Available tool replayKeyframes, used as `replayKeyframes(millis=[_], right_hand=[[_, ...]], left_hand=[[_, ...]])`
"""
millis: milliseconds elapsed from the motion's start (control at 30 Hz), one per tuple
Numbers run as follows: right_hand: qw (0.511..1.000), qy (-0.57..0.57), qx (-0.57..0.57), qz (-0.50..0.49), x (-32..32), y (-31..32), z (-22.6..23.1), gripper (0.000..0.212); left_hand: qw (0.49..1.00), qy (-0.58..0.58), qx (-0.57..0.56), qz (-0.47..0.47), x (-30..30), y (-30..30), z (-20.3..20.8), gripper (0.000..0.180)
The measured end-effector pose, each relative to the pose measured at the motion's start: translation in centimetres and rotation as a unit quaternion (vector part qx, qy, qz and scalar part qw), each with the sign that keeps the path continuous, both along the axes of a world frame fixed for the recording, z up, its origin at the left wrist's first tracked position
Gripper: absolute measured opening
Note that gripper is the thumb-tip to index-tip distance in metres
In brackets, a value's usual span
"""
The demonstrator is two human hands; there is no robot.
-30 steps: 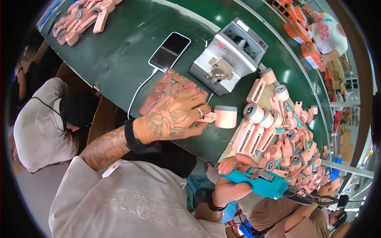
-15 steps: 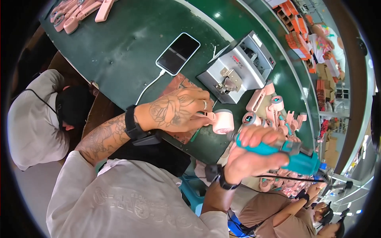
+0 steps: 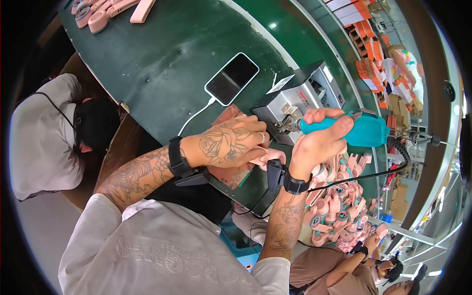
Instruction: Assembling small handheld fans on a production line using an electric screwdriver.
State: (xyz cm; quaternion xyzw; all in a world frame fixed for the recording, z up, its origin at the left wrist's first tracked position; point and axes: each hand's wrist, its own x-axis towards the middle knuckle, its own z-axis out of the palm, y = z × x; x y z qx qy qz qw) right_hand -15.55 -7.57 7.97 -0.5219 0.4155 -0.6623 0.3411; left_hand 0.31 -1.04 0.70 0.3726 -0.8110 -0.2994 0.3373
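Observation:
My left hand [image 3: 230,142] is closed on a pink handheld fan [image 3: 270,156] with a round head, over a worn reddish-brown pad [image 3: 229,180]. Part of the fan is hidden behind my fingers and the right wrist strap. In my right hand [image 3: 319,143] is a teal electric screwdriver [image 3: 368,130], lying nearly level. Its tip points left and meets the front of a grey metal screw feeder [image 3: 304,96], around the small metal bracket there. Whether a screw sits on the bit is too small to tell.
A charging phone [image 3: 232,78] lies left of the feeder, its white cable running toward my left forearm. Pink fans [image 3: 339,216] are heaped at the right, and more fan parts [image 3: 105,11] lie far left. The screwdriver's black cord [image 3: 361,178] crosses the heap. People sit on both sides.
My right hand has lifted the screwdriver up and away from beside the fan to the screw feeder's front. My left hand keeps its hold on the fan. The whole view has shifted slightly.

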Motion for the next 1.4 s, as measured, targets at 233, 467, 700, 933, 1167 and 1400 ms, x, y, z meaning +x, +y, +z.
replayKeyframes(millis=[233,467,700,933,1167,1400], right_hand=[[0.999,0.024,-0.011,0.037,0.1,1.0,-0.5,0.061],[0.994,-0.059,0.016,0.095,-1.9,5.3,-0.1,0.067],[0.976,-0.15,0.056,0.15,-2.7,5.8,-1.2,0.04],[0.967,-0.19,0.079,0.148,-2.6,5.6,-2.6,0.035],[0.995,-0.02,0.075,0.059,-0.8,5.8,-1.7,0.067],[1.0,0.017,0.005,0.022,-0.5,3.7,0.3,0.066]], left_hand=[[0.997,0.006,-0.076,-0.008,0.0,0.0,-0.7,0.017],[0.996,0.078,-0.034,0.02,-0.4,0.2,-1.2,0.014],[0.998,0.06,0.001,0.007,-0.3,0.1,-0.8,0.016],[0.998,0.054,-0.013,0.024,-0.7,0.3,-1.2,0.018],[0.997,0.026,-0.04,0.053,-0.8,0.2,-1.3,0.018],[1.0,0.006,-0.016,0.023,-0.4,0.4,-1.3,0.018]])
